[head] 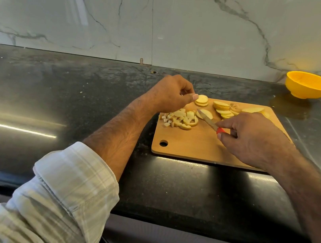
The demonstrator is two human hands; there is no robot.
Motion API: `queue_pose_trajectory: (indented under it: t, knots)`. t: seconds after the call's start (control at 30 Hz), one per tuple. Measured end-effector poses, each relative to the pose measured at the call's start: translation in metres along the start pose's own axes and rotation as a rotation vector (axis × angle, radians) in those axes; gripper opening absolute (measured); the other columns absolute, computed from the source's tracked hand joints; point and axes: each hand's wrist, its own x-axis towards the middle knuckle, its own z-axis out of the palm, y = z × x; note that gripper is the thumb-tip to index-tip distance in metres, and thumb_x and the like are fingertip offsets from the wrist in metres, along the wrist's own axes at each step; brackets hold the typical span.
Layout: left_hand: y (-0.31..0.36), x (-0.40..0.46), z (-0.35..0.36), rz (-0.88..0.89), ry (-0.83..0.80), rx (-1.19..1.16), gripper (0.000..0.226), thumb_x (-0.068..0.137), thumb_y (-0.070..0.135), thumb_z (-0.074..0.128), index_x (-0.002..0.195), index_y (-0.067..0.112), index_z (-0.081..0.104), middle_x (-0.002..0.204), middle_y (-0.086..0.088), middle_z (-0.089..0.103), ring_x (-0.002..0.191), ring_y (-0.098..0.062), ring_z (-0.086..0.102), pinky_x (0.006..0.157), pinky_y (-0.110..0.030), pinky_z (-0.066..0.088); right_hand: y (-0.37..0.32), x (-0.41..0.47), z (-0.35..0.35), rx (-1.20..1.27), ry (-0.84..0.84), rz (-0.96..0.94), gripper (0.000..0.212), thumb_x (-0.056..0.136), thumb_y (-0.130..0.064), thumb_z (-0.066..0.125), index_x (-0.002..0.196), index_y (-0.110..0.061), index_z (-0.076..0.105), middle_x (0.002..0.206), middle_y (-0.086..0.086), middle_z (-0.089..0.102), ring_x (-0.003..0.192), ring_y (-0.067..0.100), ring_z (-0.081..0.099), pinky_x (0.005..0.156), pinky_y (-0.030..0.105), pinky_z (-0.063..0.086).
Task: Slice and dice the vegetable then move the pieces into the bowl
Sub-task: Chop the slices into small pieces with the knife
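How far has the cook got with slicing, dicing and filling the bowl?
Done: a heap of pale diced pieces lies on the wooden cutting board. In hand: the left hand pinches a small stack of round slices; the right hand grips the red-handled knife. Left: more slices await dicing; nothing shows in the yellow plastic bowl.

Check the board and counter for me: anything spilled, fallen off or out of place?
Nothing spilled. The diced pieces sit close to the cutting board's left edge but remain on it. The yellow bowl stands far back right by the wall, well away from the board, awkward for moving pieces.
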Motion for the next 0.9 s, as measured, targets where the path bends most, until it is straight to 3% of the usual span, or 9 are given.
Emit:
queue_pose_trajectory:
  t: [0.13, 0.23, 0.3, 0.37, 0.5, 0.73, 0.83, 0.9]
  knots:
    - [0.016, 0.001, 0.01, 0.081, -0.08, 0.07, 0.017, 0.103, 0.035, 0.067, 0.113, 0.025, 0.077, 0.107, 0.011, 0.073, 0.101, -0.006, 0.066, 0.091, -0.035, 0.058, 0.016, -0.002, -0.006, 0.15, 0.052, 0.083, 0.031, 0.099, -0.034, 0.069, 0.129, -0.032, 0.073, 0.096, -0.01, 0.068, 0.091, 0.014, 0.066, 0.083, 0.035, 0.058]
    - [0.02, 0.001, 0.012, 0.093, -0.143, 0.118, 0.014, 0.102, 0.024, 0.065, 0.111, 0.027, 0.076, 0.108, 0.01, 0.073, 0.101, -0.006, 0.066, 0.097, -0.042, 0.057, 0.025, -0.004, -0.006, 0.278, 0.082, 0.129, 0.031, 0.097, -0.03, 0.073, 0.128, -0.032, 0.074, 0.096, -0.005, 0.07, 0.088, 0.014, 0.069, 0.086, 0.036, 0.058]
    - [0.02, 0.001, 0.011, 0.082, -0.152, 0.116, 0.018, 0.103, 0.02, 0.063, 0.112, 0.029, 0.075, 0.111, 0.012, 0.072, 0.106, -0.008, 0.064, 0.103, -0.048, 0.053, 0.026, -0.004, -0.001, 0.31, 0.103, 0.141, 0.032, 0.096, -0.031, 0.074, 0.128, -0.033, 0.075, 0.107, 0.001, 0.075, 0.089, 0.015, 0.07, 0.088, 0.04, 0.061]
    - [0.018, 0.001, 0.01, 0.063, -0.138, 0.097, 0.02, 0.103, 0.021, 0.061, 0.116, 0.033, 0.071, 0.11, 0.014, 0.071, 0.109, -0.011, 0.064, 0.108, -0.053, 0.049, 0.028, -0.002, 0.005, 0.343, 0.116, 0.142, 0.033, 0.095, -0.034, 0.074, 0.128, -0.034, 0.074, 0.115, 0.002, 0.075, 0.093, 0.016, 0.07, 0.088, 0.044, 0.063]
    - [0.015, 0.003, 0.01, 0.041, -0.15, 0.064, 0.018, 0.105, 0.026, 0.057, 0.116, 0.038, 0.065, 0.098, 0.019, 0.07, 0.107, -0.01, 0.065, 0.11, -0.059, 0.044, 0.029, -0.003, 0.009, 0.363, 0.146, 0.118, 0.033, 0.096, -0.037, 0.072, 0.129, -0.035, 0.074, 0.09, -0.006, 0.072, 0.085, 0.016, 0.068, 0.082, 0.036, 0.059]
    - [0.022, 0.005, 0.018, 0.001, -0.135, 0.256, 0.024, 0.095, 0.051, 0.072, 0.113, 0.036, 0.071, 0.101, 0.018, 0.066, 0.104, -0.009, 0.058, 0.107, -0.053, 0.031, 0.031, -0.007, 0.009, 0.241, 0.103, 0.12, 0.038, 0.098, -0.04, 0.07, 0.135, -0.037, 0.069, 0.091, -0.008, 0.068, 0.09, 0.015, 0.064, 0.08, 0.034, 0.058]
    - [0.024, 0.006, 0.019, -0.016, -0.145, 0.255, 0.021, 0.093, 0.046, 0.075, 0.11, 0.034, 0.074, 0.103, 0.016, 0.068, 0.106, -0.01, 0.058, 0.106, -0.053, 0.03, 0.033, -0.006, 0.006, 0.205, 0.048, 0.137, 0.038, 0.099, -0.039, 0.067, 0.137, -0.035, 0.068, 0.078, -0.012, 0.061, 0.078, 0.011, 0.057, 0.069, 0.028, 0.048]
    - [0.027, 0.005, 0.02, -0.004, -0.167, 0.235, 0.019, 0.093, 0.041, 0.075, 0.111, 0.034, 0.074, 0.106, 0.016, 0.068, 0.108, -0.01, 0.057, 0.106, -0.052, 0.029, 0.034, -0.007, 0.005, 0.188, 0.022, 0.133, 0.038, 0.1, -0.039, 0.066, 0.138, -0.036, 0.067, 0.086, -0.011, 0.064, 0.084, 0.012, 0.059, 0.074, 0.03, 0.051]
